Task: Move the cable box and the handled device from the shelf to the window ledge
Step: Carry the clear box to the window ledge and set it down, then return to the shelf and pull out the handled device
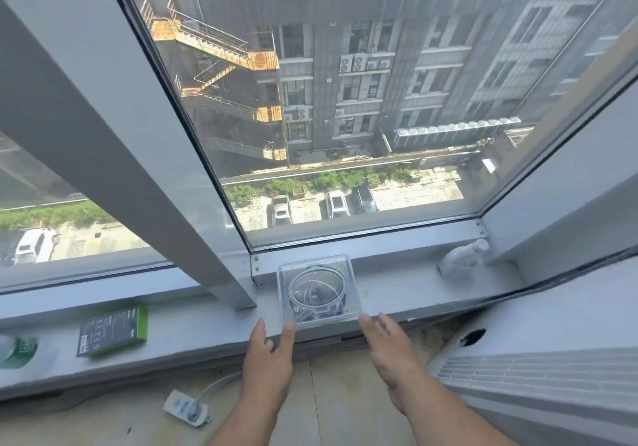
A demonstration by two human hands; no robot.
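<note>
Two hands are hovering at the cable box lying flat on the window ledge: left hand fingertips touching its near edge, right hand just beside, both grips open, empty.

Clear box with a pale coiled cable on a grey ledge. Black-and-green carton with white print. White bottle. White power strip.

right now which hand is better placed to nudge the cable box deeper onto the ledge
Left, probably. The left hand has a fingertip at the near-left corner of the cable box, while the right hand hovers open just off its near-right corner. The box already sits on the window ledge.
</note>
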